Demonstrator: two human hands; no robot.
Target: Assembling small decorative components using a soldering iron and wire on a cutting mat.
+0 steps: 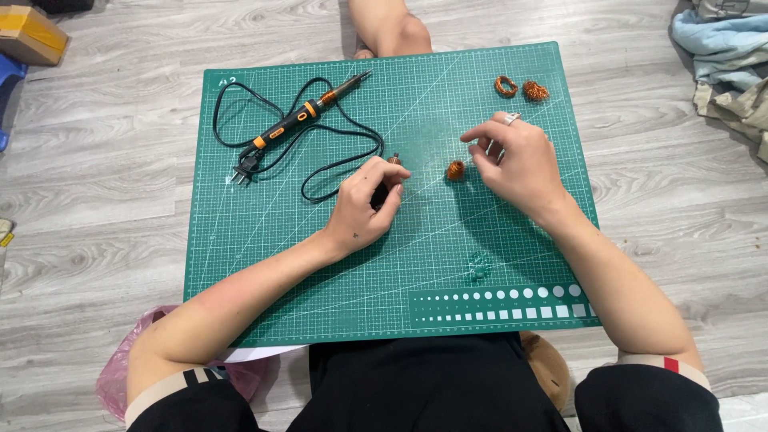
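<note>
Gripped in the left hand (pixel 364 210): a small dark part (pixel 390 174) with a coppery tip, above the green cutting mat (pixel 264 256). Right hand (pixel 516 164), fingers loosely curled and empty, hovers just beside a copper wire coil (pixel 455 170). Two further coils (pixel 521 88) lie at the mat's far edge; soldering iron (pixel 302 118) at left.

A small dark cylindrical part with a copper-coloured tip (pixel 391 164) sits near the middle of the frame, tip poking up from curled fingers. Just right of it, a small round coil of copper wire (pixel 455 170) lies on the green mat.
</note>
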